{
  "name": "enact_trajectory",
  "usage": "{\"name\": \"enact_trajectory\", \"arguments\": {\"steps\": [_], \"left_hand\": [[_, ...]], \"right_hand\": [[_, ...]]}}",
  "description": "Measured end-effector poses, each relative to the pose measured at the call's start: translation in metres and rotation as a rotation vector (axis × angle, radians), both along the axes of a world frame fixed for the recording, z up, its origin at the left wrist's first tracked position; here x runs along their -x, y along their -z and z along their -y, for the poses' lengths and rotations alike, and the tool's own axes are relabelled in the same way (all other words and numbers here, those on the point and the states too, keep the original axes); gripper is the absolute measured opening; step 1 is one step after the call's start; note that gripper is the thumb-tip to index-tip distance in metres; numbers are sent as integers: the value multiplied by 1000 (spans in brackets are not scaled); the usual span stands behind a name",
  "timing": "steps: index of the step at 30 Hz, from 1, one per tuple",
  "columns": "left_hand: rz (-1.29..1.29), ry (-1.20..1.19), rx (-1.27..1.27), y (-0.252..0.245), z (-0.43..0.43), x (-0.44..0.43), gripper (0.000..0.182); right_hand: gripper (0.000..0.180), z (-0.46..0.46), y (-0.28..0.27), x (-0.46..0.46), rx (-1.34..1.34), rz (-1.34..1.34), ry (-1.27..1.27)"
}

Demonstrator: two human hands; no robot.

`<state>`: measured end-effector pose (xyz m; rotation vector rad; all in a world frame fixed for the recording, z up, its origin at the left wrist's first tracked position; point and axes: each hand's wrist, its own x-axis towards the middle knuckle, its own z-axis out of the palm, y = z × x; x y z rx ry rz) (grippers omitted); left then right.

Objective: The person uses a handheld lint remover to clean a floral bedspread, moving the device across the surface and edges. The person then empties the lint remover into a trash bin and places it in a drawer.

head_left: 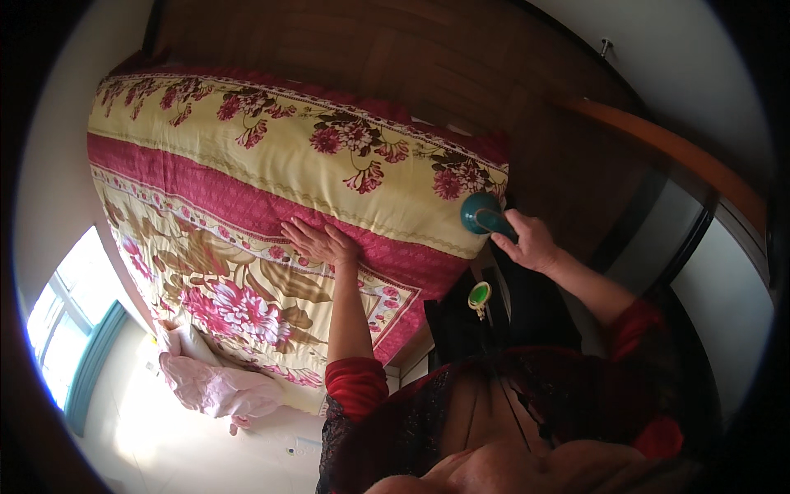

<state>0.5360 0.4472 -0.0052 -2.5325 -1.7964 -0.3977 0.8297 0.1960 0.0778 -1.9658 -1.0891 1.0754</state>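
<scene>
A bed cover [271,197] with large pink flowers on cream and wide red bands lies over the bed before me. My left hand [324,244] rests flat on it, palm down and fingers spread, over the red band and its flowered edging. In my right hand [531,241] is the handle of a teal handheld appliance [476,213] with a rounded head. The head is at the cover's right end, near a printed flower cluster. Its underside is hidden, so whether it touches the cloth cannot be told.
Crumpled pink cloth [216,386] lies at the bed's lower left edge, near a window [68,309]. Dark wooden floor [370,43] runs along the far side. An orange-brown wooden edge [654,136] curves at the right. A green pendant [479,296] hangs before my body.
</scene>
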Motion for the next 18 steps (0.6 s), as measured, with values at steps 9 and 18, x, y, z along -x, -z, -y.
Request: {"name": "enact_trajectory", "arguments": {"steps": [9, 18], "left_hand": [[-25, -21, -8, 2, 0, -1, 73], [-60, -9, -38, 8, 0, 0, 73]], "right_hand": [[33, -118, 23, 16, -68, -69, -3], [30, -159, 65, -61, -131, -250, 261]]}}
